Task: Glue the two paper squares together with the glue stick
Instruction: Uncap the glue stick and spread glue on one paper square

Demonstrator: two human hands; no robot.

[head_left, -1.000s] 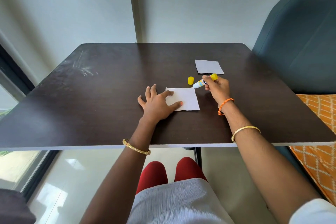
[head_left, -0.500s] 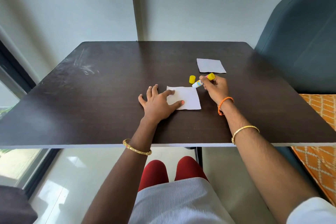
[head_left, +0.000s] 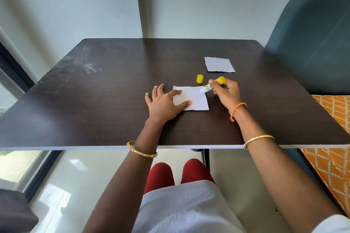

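1. The left hand is spread flat, fingers released and grasping nothing. Index finger and thumb press on the left part of the near paper square. My guess is that's purely to pin it, since a light sheet would skid or crumple once a sticky tip drags over it.

2. The right hand has its fingers clenched around the glue stick, held low on the barrel and tilted like a pen. The white tip sits right at the top right corner of that square, touching it as far as I can tell. The yellow base points up and away.

3. Starting at the corner farthest from the pinning hand makes sense to me: the strokes stay clear of the left fingers.

4. The yellow cap stands upright on the bench, just beyond the near square. Close enough to grab later, but outside the gluing area.

5. The second paper square lies flat farther back and to the right, well apart from the first, so it probably stays clean until it's needed.

6. I'd say we're at the spreading stage; pressing the squares together isn't done yet.
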